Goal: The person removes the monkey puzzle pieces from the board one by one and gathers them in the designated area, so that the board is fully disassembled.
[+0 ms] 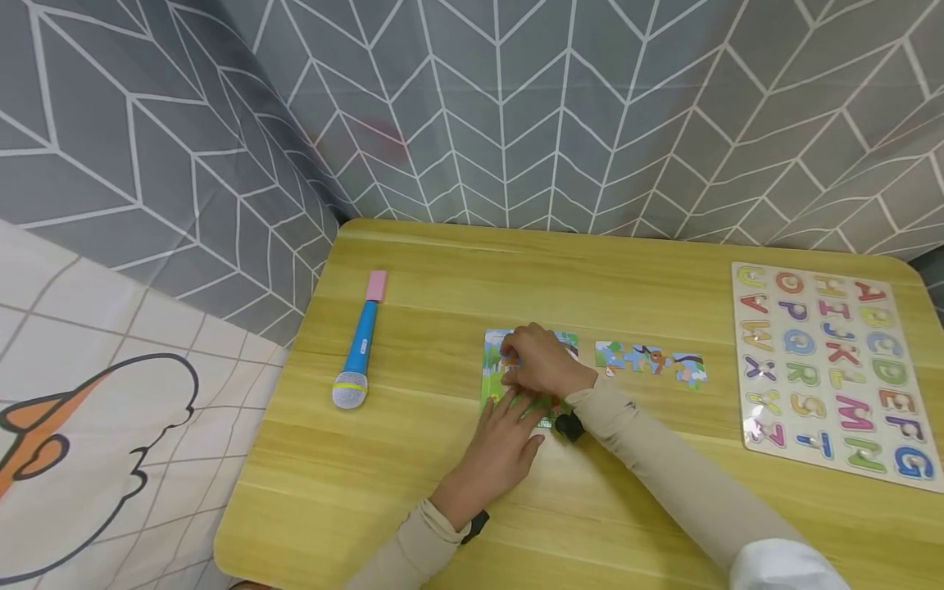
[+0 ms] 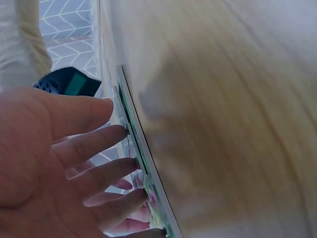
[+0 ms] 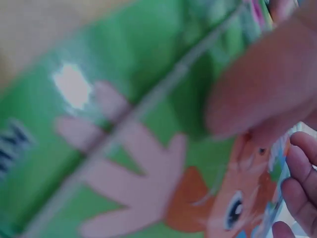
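Observation:
A small picture puzzle board (image 1: pixel 492 373) with a green border lies on the wooden table. My left hand (image 1: pixel 501 451) rests its spread, nearly straight fingers on the board's near-left part. In the left wrist view, those fingertips (image 2: pixel 130 163) touch the board's edge. Above the board's middle, my right hand (image 1: pixel 542 360) bends its fingers down; whether a piece is between them is hidden. The right wrist view shows its thumb (image 3: pixel 262 89) over a printed orange deer (image 3: pixel 223 208). Several loose jigsaw pieces (image 1: pixel 649 359) lie right of the board.
A blue toy microphone (image 1: pixel 360 340) lies at the left, its top pointing towards me, with a pink block (image 1: pixel 376 286) at its far end. An alphabet board (image 1: pixel 833 373) with knobbed letters occupies the right side. Grey patterned curtains (image 1: pixel 516 106) hang behind the table (image 1: pixel 413 483).

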Demonstrator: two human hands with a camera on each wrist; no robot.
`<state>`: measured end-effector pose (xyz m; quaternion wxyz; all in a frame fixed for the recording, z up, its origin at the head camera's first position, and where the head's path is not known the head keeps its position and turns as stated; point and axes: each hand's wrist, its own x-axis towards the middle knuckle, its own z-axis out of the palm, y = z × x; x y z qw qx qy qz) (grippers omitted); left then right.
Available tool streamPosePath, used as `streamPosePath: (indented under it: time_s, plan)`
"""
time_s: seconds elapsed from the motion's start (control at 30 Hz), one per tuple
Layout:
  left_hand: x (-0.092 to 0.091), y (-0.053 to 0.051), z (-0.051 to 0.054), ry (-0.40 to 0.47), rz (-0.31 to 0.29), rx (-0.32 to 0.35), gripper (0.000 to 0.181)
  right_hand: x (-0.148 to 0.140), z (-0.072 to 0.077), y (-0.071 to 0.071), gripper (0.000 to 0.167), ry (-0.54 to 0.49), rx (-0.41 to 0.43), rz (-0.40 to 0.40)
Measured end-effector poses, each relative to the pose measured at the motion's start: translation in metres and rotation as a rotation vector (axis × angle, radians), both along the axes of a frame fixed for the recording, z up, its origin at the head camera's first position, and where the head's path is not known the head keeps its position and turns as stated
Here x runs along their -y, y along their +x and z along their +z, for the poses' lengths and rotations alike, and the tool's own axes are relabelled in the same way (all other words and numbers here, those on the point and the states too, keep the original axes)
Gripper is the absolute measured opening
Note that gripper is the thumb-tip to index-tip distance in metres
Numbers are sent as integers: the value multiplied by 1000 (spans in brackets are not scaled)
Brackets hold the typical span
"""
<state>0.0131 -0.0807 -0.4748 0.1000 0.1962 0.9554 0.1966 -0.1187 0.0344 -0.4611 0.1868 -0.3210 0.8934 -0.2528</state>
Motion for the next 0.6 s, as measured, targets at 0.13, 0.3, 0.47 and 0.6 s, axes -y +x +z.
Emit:
streamPosePath:
  time_s: [0.13,0.3,0.47,0.6]
  plan:
    - [0,1,-1,-16,-14,9,46,3,2,-4,39,26,44,14]
    - [-2,3,-3,-70,-44,-17,49,4,0,-7,35,52,60,29]
    - [-4,6,-7,-105,-43,-48,51,4,-1,-7,27,51,64,48]
    - [-5,7,-7,-132,-38,-75,54,6,2,-7,27,47,79,63]
